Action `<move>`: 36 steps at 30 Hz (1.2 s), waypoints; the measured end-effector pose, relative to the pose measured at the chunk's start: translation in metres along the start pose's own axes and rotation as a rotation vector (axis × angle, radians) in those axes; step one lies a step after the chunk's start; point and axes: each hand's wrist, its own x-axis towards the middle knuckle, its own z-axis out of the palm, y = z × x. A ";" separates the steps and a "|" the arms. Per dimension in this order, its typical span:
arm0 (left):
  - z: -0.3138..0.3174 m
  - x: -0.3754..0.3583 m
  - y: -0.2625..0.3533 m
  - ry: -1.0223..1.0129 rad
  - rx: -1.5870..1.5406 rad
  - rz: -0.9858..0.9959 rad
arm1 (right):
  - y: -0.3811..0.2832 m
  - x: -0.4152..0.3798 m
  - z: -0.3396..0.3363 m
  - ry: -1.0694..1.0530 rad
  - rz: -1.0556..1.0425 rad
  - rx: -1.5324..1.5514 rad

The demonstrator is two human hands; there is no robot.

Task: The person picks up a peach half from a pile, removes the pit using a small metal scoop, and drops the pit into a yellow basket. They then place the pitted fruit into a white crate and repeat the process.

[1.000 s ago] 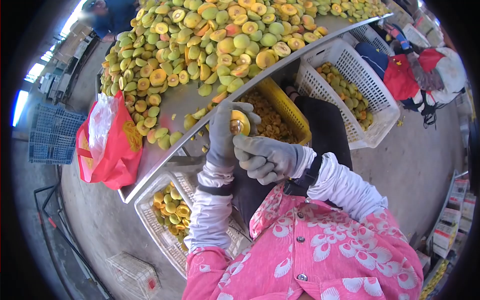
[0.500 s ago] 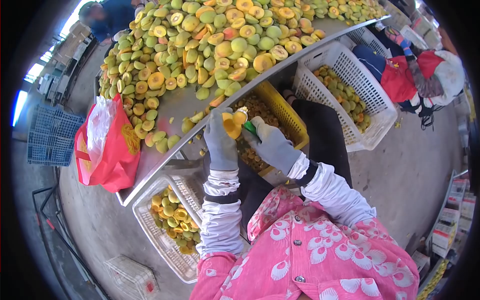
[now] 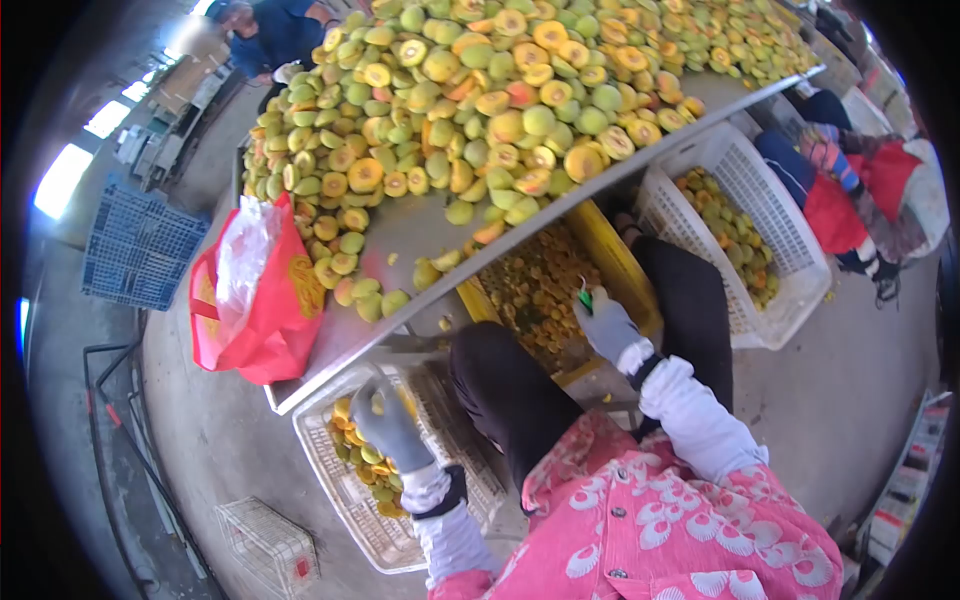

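My left hand [image 3: 388, 425], in a grey glove, hangs over the white basket [image 3: 312, 440] of peach halves [image 3: 365, 463]. Its fingers are apart, and yellow fruit shows through the gap between them. In my gloved right hand [image 3: 608, 328] is a small green-handled tool [image 3: 586, 297] with a thin metal tip, held over the yellow crate [image 3: 640, 290]. Brownish pits and scraps [image 3: 540, 290] lie in that crate, between my knees. Beyond both hands, a large heap of halved yellow-green peaches [image 3: 470, 110] covers the metal table [image 3: 410, 235].
A red bag [image 3: 265, 330] with clear plastic hangs at the table's left corner. At right stands a white crate [image 3: 790, 240] of peaches, beside another seated worker [image 3: 850, 190]. One more person [image 3: 280, 40] is across the table. Blue crates [image 3: 140, 245] stand at left.
My left hand has moved from beside my right hand down to the left basket, and the peach piece is gone from between them. My right hand has drawn slightly right and down, still holding the tool.
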 end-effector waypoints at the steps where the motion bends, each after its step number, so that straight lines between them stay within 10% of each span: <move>1: -0.010 0.011 -0.008 0.110 0.028 -0.058 | -0.008 -0.004 -0.001 -0.055 0.028 0.023; 6: 0.044 0.102 0.087 -0.155 -0.241 0.296 | -0.032 -0.010 0.005 -0.130 -0.123 0.124; 10: 0.170 0.232 0.097 -0.054 0.315 0.597 | -0.027 -0.009 -0.009 -0.274 0.116 0.456; 13: 0.228 0.292 0.111 -0.141 0.466 0.345 | -0.041 -0.008 -0.035 -0.307 0.376 0.494; 17: 0.234 0.275 0.122 -0.185 0.567 0.245 | -0.041 -0.002 -0.034 -0.250 0.241 0.595; 19: 0.216 0.266 0.106 -0.393 0.199 0.304 | -0.053 0.004 -0.030 -0.183 0.003 0.519; 20: 0.198 0.237 0.125 -0.610 -0.430 -0.175 | -0.062 0.007 -0.028 -0.113 -0.243 0.430; 23: 0.139 0.153 0.152 -0.925 -0.742 0.065 | -0.132 -0.001 -0.055 -0.180 -0.238 0.382; 27: 0.101 0.071 0.172 -0.948 -0.844 -0.124 | -0.169 -0.024 -0.060 0.022 -0.490 0.324; 29: 0.101 0.050 0.157 -0.374 -0.169 1.096 | -0.174 -0.041 -0.067 0.060 -0.526 0.353; 30: 0.082 0.026 0.177 -0.503 -0.246 0.839 | -0.174 -0.048 -0.070 0.062 -0.518 0.271; 33: 0.080 0.008 0.179 -0.164 -0.279 0.991 | -0.174 -0.066 -0.075 0.092 -0.522 0.158; 36: 0.064 -0.009 0.187 -0.471 -0.530 0.687 | -0.171 -0.081 -0.077 0.127 -0.543 0.151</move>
